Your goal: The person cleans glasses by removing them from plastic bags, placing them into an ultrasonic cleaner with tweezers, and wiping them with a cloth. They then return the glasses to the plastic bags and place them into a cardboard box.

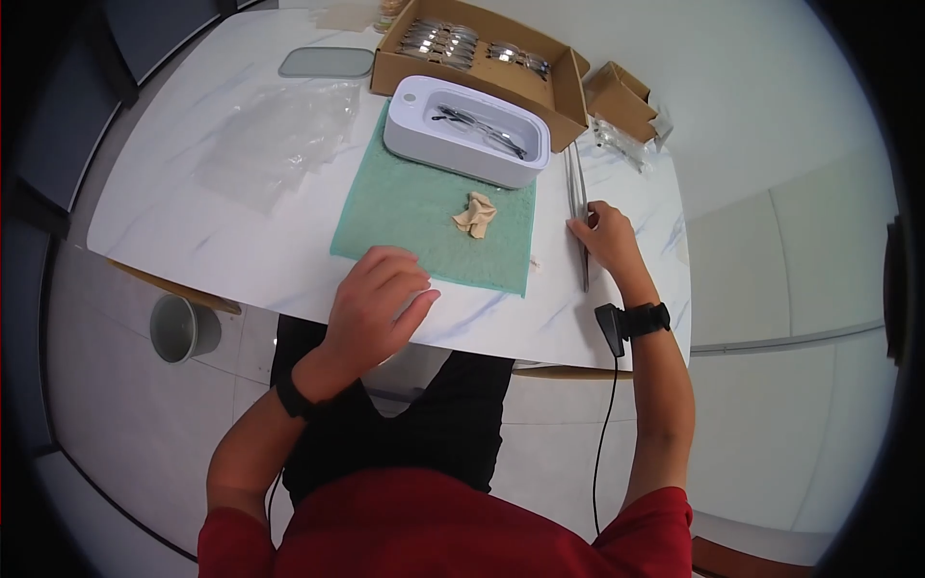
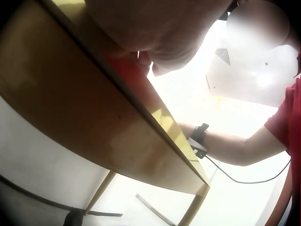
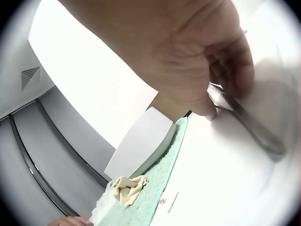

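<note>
My right hand (image 1: 611, 237) pinches long metal tweezers (image 3: 257, 128) between thumb and fingers, on or close over the white tabletop right of the green towel. My left hand (image 1: 376, 306) holds nothing; its fingers are loosely bent over the near edge of the table and towel. On the towel (image 1: 381, 217) stands a white ultrasonic cleaner (image 1: 424, 152), its lid off, with a pair of glasses (image 1: 487, 133) in its basin. A crumpled beige cloth (image 1: 476, 214) lies on the towel in front of the cleaner.
Behind the cleaner, a cardboard box (image 1: 568, 106) holds rows of glasses (image 1: 438, 43). Clear plastic bags (image 1: 279, 144) and a grey lid (image 1: 326, 63) lie on the left. A smaller carton (image 1: 621, 101) and a bagged item (image 1: 620, 144) sit at the right. A bin (image 1: 183, 329) stands on the floor.
</note>
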Available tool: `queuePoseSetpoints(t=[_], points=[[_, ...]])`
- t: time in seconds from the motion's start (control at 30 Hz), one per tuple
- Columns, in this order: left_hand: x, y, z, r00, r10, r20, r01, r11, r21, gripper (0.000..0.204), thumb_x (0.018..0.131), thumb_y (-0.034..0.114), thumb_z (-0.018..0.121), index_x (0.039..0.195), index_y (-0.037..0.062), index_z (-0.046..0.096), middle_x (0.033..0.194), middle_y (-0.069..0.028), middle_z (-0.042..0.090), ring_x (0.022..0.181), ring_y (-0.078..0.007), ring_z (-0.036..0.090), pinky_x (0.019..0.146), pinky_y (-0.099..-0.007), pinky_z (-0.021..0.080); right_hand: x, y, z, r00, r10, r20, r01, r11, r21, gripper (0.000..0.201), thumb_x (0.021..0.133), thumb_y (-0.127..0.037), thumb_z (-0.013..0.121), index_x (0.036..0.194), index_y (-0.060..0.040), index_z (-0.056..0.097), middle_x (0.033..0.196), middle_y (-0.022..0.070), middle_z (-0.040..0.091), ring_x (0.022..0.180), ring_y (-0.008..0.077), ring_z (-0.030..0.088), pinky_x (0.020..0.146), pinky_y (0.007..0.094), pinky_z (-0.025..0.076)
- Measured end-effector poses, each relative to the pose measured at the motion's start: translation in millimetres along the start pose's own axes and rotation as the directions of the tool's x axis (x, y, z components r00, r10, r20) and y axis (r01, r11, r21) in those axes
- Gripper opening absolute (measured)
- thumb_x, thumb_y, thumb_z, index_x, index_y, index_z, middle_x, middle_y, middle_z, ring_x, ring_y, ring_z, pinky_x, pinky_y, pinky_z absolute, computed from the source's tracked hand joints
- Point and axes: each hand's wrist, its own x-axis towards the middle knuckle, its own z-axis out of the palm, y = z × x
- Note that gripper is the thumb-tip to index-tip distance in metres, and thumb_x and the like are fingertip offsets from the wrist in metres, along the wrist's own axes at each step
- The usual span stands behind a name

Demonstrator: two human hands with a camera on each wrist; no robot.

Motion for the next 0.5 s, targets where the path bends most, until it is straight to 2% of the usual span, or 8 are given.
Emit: queuePoseSetpoints(t=[0.03, 0.07, 0.13, 0.23, 0.27, 0.37, 0.47, 0.5], points=[[-0.6, -0.9, 0.7, 1.000, -0.002, 0.003, 0.002, 1.000, -0.001, 0.017, 0.076, 0.000, 0.076, 0.091, 0.0024, 0.067, 0.097, -0.0088, 0.068, 0.102, -0.0325, 0.063, 0.082, -0.0403, 0.052, 0.0, 3.2, -1.5, 0.999, 0.029, 0.038, -0.030, 1.000, 0.010, 0.049, 0.082, -0.029, 0.074, 0.115, 0.0067, 0.065, 0.086, 0.0182, 0.071, 0.079, 0.0335, 0.070, 0.074, 0.0382, 0.055], [-0.4, -1.1, 0.2, 1.000, -0.005, 0.006, 0.005, 1.000, -0.003, 0.019, 0.076, 0.002, 0.076, 0.093, 0.0024, 0.068, 0.100, -0.0093, 0.068, 0.104, -0.0327, 0.062, 0.084, -0.0405, 0.052, -0.1, 14.4, 0.9, 1.000, 0.028, 0.009, -0.028, 0.997, 0.077, 0.046, 0.084, -0.027, 0.073, 0.114, 0.0066, 0.065, 0.084, 0.0169, 0.071, 0.077, 0.0313, 0.070, 0.072, 0.0373, 0.055], [3.4, 4.3, -1.8, 0.994, -0.028, 0.109, 0.025, 0.999, 0.029, 0.030, 0.079, 0.010, 0.078, 0.106, 0.0032, 0.068, 0.116, -0.0133, 0.063, 0.116, -0.0362, 0.056, 0.093, -0.0442, 0.048, -8.1, 32.1, 3.5, 0.999, 0.027, -0.044, -0.017, 0.978, 0.210, 0.039, 0.086, -0.022, 0.070, 0.112, 0.0065, 0.066, 0.080, 0.0142, 0.070, 0.075, 0.0268, 0.069, 0.068, 0.0356, 0.054], [15.6, 23.8, 0.6, 0.974, -0.046, 0.222, 0.015, 0.990, 0.137, 0.050, 0.082, 0.026, 0.077, 0.126, 0.0054, 0.063, 0.138, -0.0211, 0.049, 0.131, -0.0426, 0.043, 0.106, -0.0504, 0.039, -37.8, 27.2, -15.1, 0.975, 0.224, 0.009, -0.202, 0.862, 0.466, 0.036, 0.091, -0.020, 0.066, 0.115, 0.0058, 0.065, 0.083, 0.0095, 0.068, 0.074, 0.0178, 0.066, 0.062, 0.0311, 0.053], [20.7, 30.0, 3.2, 0.966, -0.048, 0.253, 0.001, 0.983, 0.183, 0.058, 0.083, 0.032, 0.077, 0.132, 0.0063, 0.060, 0.145, -0.0239, 0.043, 0.136, -0.0449, 0.038, 0.110, -0.0526, 0.036, -46.1, 27.7, -18.1, 0.975, 0.222, -0.023, -0.182, 0.851, 0.493, 0.035, 0.092, -0.020, 0.065, 0.117, 0.0055, 0.064, 0.085, 0.0086, 0.068, 0.074, 0.0159, 0.065, 0.061, 0.0297, 0.052], [38.3, 29.8, 20.1, 0.948, -0.040, 0.316, -0.050, 0.960, 0.274, 0.073, 0.080, 0.045, 0.077, 0.140, 0.0093, 0.056, 0.150, -0.0311, 0.034, 0.139, -0.0500, 0.032, 0.115, -0.0561, 0.028, -66.2, 33.8, -31.2, 0.974, 0.212, -0.085, -0.131, 0.824, 0.551, 0.034, 0.096, -0.018, 0.062, 0.123, 0.0023, 0.062, 0.095, 0.0061, 0.065, 0.075, 0.0130, 0.063, 0.060, 0.0275, 0.053], [45.2, 16.1, 47.0, 0.948, -0.120, 0.295, 0.012, 0.938, 0.345, 0.079, 0.076, 0.049, 0.079, 0.138, 0.0062, 0.056, 0.149, -0.0330, 0.036, 0.139, -0.0482, 0.034, 0.116, -0.0546, 0.026, -87.0, 21.7, -47.3, 0.975, 0.101, -0.198, 0.028, 0.829, 0.559, 0.028, 0.097, -0.012, 0.062, 0.123, -0.0005, 0.063, 0.098, 0.0055, 0.063, 0.075, 0.0126, 0.063, 0.063, 0.0279, 0.053], [47.1, 12.1, 51.7, 0.949, -0.138, 0.285, 0.031, 0.936, 0.350, 0.080, 0.076, 0.049, 0.079, 0.138, 0.0050, 0.055, 0.148, -0.0322, 0.037, 0.138, -0.0473, 0.035, 0.116, -0.0542, 0.026, -90.8, 16.1, -54.1, 0.968, 0.026, -0.250, 0.098, 0.877, 0.471, 0.028, 0.096, -0.011, 0.063, 0.123, -0.0018, 0.063, 0.100, 0.0064, 0.062, 0.076, 0.0140, 0.063, 0.064, 0.0288, 0.053]])
